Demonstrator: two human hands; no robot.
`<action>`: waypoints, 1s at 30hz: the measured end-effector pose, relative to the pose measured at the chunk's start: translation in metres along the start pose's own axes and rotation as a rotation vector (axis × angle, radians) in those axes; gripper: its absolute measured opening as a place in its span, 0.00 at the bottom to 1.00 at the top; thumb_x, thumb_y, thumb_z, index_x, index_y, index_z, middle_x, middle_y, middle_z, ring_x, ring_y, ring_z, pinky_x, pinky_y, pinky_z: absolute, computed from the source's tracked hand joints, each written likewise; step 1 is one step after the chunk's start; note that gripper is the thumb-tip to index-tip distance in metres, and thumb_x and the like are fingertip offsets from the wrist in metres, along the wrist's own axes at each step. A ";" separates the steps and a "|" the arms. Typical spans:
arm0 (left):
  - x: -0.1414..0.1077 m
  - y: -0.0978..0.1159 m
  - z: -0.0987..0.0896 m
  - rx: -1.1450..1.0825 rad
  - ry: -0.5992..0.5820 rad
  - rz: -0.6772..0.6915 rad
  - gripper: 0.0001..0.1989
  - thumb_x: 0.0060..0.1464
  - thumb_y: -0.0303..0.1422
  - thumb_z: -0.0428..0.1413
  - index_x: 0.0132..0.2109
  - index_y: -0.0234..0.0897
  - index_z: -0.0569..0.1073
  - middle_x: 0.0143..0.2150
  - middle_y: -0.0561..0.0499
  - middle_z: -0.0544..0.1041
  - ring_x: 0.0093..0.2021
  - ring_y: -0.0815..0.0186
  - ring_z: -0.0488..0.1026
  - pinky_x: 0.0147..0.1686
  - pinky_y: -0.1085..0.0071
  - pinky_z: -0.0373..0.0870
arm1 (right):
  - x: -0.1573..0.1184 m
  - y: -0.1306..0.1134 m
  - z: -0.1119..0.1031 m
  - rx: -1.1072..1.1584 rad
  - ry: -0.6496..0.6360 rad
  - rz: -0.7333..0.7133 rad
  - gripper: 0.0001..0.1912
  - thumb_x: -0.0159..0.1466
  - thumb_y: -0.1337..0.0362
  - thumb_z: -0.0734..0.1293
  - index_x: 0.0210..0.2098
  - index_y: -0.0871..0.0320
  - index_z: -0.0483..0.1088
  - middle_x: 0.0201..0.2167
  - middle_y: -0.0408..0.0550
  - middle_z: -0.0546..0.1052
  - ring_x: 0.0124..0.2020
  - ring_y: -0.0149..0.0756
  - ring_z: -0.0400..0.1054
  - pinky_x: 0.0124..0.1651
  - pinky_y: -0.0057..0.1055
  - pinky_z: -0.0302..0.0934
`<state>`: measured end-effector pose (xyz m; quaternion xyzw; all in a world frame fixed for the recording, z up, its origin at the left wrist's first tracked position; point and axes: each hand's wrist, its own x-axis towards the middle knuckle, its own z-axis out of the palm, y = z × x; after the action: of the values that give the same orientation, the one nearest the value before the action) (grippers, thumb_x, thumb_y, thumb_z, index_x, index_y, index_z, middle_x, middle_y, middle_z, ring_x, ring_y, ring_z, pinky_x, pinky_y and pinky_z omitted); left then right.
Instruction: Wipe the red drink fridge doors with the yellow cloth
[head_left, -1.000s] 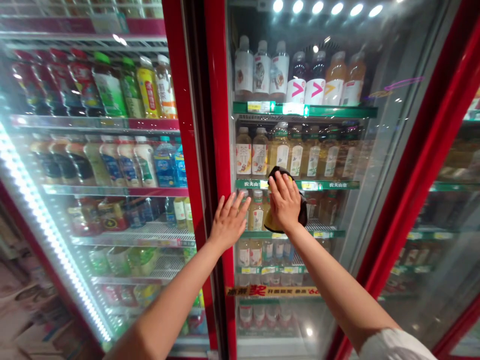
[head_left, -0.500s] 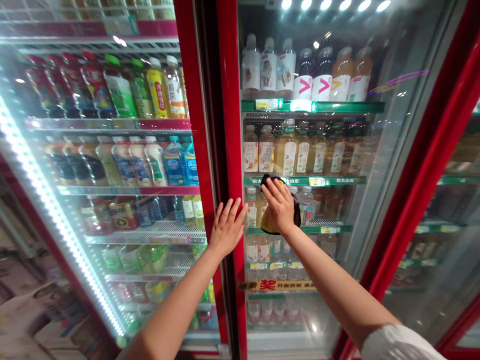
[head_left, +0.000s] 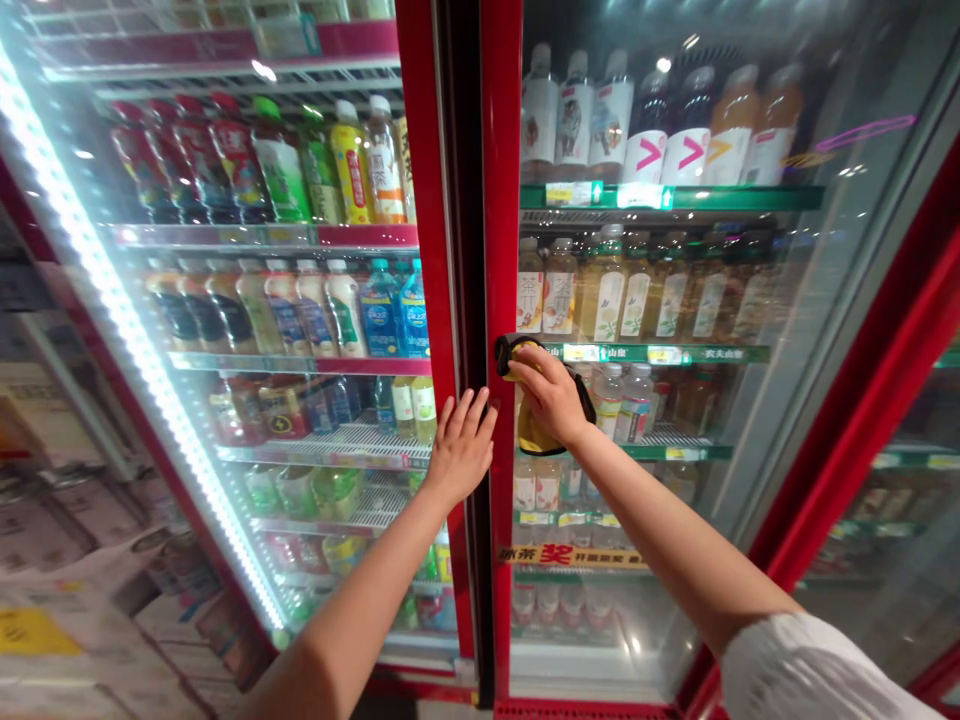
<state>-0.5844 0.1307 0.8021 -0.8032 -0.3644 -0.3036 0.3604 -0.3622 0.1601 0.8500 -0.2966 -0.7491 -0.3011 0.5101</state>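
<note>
My right hand (head_left: 550,393) presses a yellow cloth with a black edge (head_left: 536,432) against the right glass door, at the door's left side. The fingers are bent over the cloth, and its upper corner lies over the red door frame (head_left: 504,250). My left hand (head_left: 463,447) holds nothing; its fingers are spread, and it rests at the dark gap between the two doors, beside the left door's red frame (head_left: 427,200).
Behind the left glass, shelves hold red-capped bottles (head_left: 232,150), blue bottles (head_left: 380,310) and more drinks. Behind the right glass stand bottles with pink marks (head_left: 645,140). Another red frame (head_left: 847,400) slants at the right. Boxes (head_left: 184,640) are at lower left.
My right hand and the cloth have moved left across the glass to the red frame, and the fingers are now more bent. My left hand has shifted from the right door's frame toward the gap.
</note>
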 end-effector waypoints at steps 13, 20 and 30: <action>0.023 -0.006 -0.016 -0.080 0.027 0.000 0.42 0.64 0.25 0.47 0.77 0.34 0.32 0.77 0.41 0.51 0.77 0.57 0.47 0.75 0.52 0.47 | -0.012 -0.007 -0.008 -0.028 -0.307 -0.316 0.20 0.73 0.68 0.60 0.61 0.50 0.71 0.63 0.44 0.74 0.69 0.36 0.61 0.72 0.46 0.57; 0.061 -0.008 -0.005 -0.232 0.031 -0.026 0.46 0.57 0.18 0.42 0.76 0.34 0.28 0.78 0.41 0.44 0.78 0.58 0.41 0.74 0.51 0.50 | 0.005 0.001 -0.001 -0.049 -0.091 -0.101 0.16 0.73 0.67 0.59 0.50 0.52 0.78 0.54 0.50 0.80 0.61 0.39 0.70 0.67 0.44 0.64; 0.010 0.015 0.030 -0.252 0.017 0.037 0.41 0.62 0.18 0.43 0.77 0.40 0.39 0.78 0.43 0.44 0.77 0.57 0.39 0.74 0.48 0.50 | -0.079 -0.014 -0.006 -0.152 -0.256 -0.098 0.27 0.74 0.69 0.58 0.70 0.45 0.60 0.67 0.44 0.70 0.71 0.34 0.58 0.76 0.45 0.42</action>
<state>-0.5602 0.1508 0.7874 -0.8461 -0.3055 -0.3469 0.2653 -0.3457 0.1357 0.7747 -0.3333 -0.7967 -0.3412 0.3713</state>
